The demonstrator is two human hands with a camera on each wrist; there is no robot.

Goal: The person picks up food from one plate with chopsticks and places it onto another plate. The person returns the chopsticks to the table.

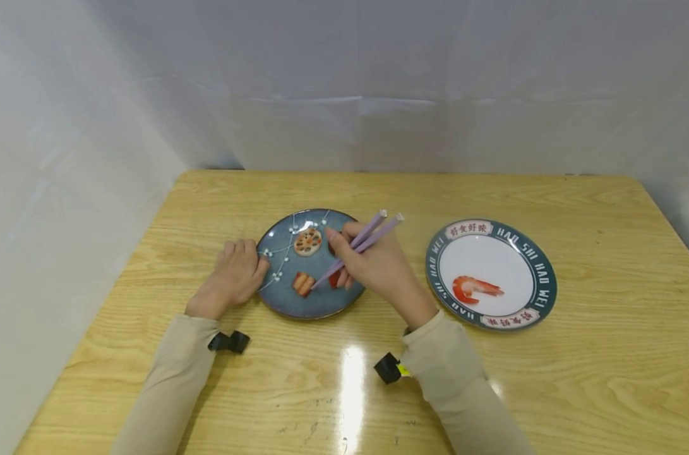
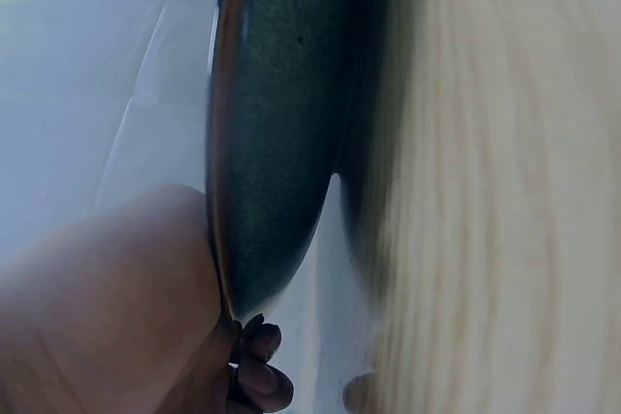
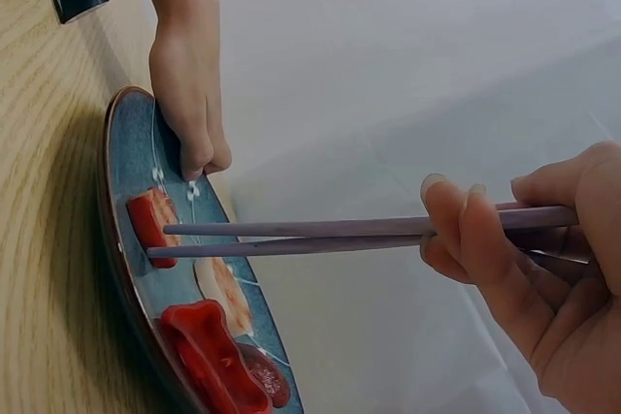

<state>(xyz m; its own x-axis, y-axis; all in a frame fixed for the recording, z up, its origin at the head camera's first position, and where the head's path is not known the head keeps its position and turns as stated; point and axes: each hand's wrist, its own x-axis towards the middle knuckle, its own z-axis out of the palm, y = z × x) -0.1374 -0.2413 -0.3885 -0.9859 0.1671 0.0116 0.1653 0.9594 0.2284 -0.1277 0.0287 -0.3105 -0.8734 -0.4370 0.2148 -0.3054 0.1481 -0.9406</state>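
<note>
My left hand point(image 1: 234, 272) pinches the left rim of a blue plate point(image 1: 281, 300) decorated with white blossoms; the left wrist view shows fingertips point(image 2: 264, 380) below its edge. In my right hand point(image 1: 378, 268) is a pair of purple chopsticks point(image 3: 320, 235), held over the plate. Their tips meet a small red-brown striped food piece point(image 1: 304, 284), one tip on its top and the other by its end. Behind it lies a round pale slice with dark holes point(image 1: 307, 242). A glossy red wavy piece point(image 3: 209, 346) and a dark red round slice point(image 3: 264, 375) sit partly hidden under the right hand in the head view.
To the right stands a white plate with a dark green lettered rim point(image 1: 543, 272), bearing a shrimp point(image 1: 477, 289). Both plates are on a wooden table point(image 1: 617, 354). A pale curtain point(image 1: 299, 133) hangs behind the table's far edge.
</note>
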